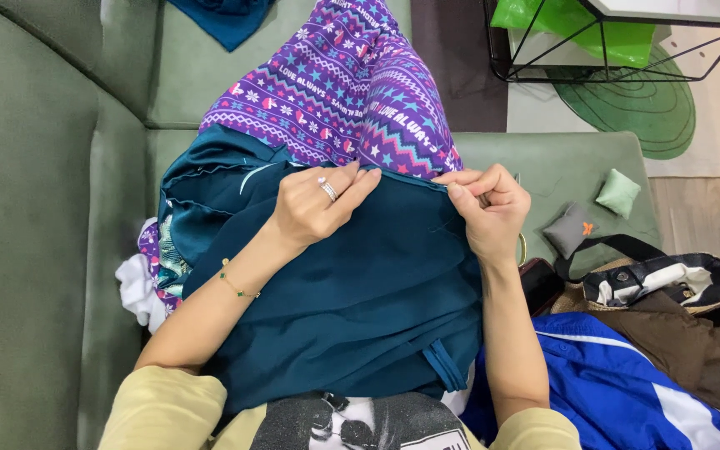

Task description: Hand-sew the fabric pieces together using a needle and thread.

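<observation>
Head view shows your left hand (314, 204) and right hand (485, 204) both pinched shut on the far edge of the teal fabric (360, 292) spread over your lap, stretching that edge taut, with a blue jacket (627, 383) and brown bag (685, 333) crowding the right.

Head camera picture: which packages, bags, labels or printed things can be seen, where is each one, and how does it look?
Green plastic bag: top right, under the black wire table frame, crumpled and bright green.
Brown bag: right edge, soft, with black straps and a black-and-white striped cloth on top.
Printed trousers: top centre, purple with star and zigzag bands and lettering.
No screens or signs.
</observation>
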